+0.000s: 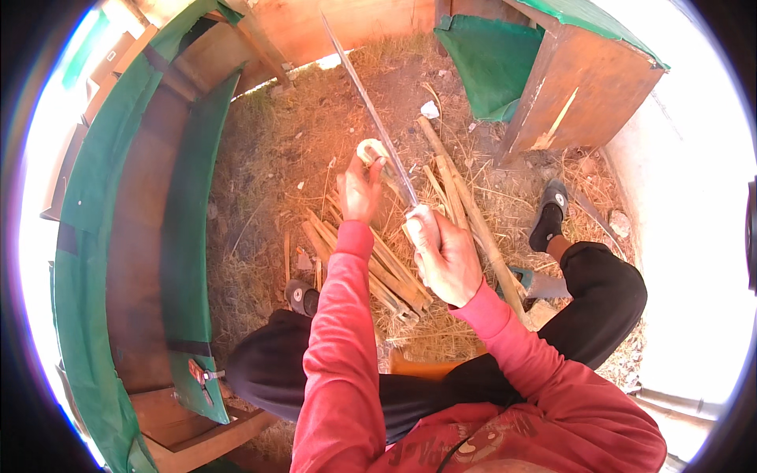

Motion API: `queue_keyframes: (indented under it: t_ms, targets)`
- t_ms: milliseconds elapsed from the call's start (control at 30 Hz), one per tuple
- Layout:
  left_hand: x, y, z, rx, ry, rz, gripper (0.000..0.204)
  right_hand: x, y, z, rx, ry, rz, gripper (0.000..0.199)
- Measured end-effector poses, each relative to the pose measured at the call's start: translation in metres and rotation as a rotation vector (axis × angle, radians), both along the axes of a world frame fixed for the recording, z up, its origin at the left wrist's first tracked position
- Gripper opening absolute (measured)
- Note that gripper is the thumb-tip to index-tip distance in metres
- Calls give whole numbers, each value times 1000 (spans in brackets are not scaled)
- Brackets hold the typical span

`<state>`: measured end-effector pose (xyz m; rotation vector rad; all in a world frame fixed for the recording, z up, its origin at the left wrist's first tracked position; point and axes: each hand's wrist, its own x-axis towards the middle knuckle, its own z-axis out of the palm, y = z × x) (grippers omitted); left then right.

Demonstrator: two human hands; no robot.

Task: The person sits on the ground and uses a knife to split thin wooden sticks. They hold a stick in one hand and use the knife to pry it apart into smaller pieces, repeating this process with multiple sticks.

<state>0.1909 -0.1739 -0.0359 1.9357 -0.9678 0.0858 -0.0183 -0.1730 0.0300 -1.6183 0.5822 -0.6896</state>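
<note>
My right hand [451, 258] is closed round the handle of a long, narrow machete [371, 109]. Its blade slants up and away to the far left. My left hand [360, 191] grips a pale bamboo piece [371, 148], whose hollow round end shows above the fingers. The blade passes just right of that piece; whether they touch I cannot tell. Below both hands, split bamboo strips [390, 277] lie in a loose pile on the ground. Longer bamboo poles [479, 217] stretch away beside my right hand.
A wooden frame with green sheeting [185, 213] runs along the left. At the far right stands a brown wooden box [579, 91] with a green cover, near a bright pale wall [686, 236]. Dry straw and a white scrap [430, 109] lie on the ground. My dark shoe [554, 197] rests at right.
</note>
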Motion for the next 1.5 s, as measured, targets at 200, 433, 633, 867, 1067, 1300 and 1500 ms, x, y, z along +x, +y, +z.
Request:
queue_keyframes:
  t_ms: [200, 433, 633, 867, 1067, 1300, 1500]
  targets:
    - [5, -4, -13, 5, 0, 17, 32, 9, -6, -15, -177, 214, -19, 26]
    - [12, -1, -13, 96, -150, 49, 35, 5, 0, -8, -221, 66, -20, 28]
    - [-1, -5, -4, 37, -52, 45, 34, 16, -4, -32, -148, 173, -75, 30]
    - [13, -1, -14, -51, -47, 3, 33, 7, -1, -4, -153, 94, 0, 29]
    - [7, -3, -11, 39, -80, 37, 32, 22, -1, -30, -222, 115, -79, 29]
    - [20, 11, -12, 100, -28, -64, 42, 22, 1, -30, -185, 143, -50, 36]
    - [-55, 55, 21, -130, 1009, -62, 63, 15, -6, -39, 132, 100, 50, 40]
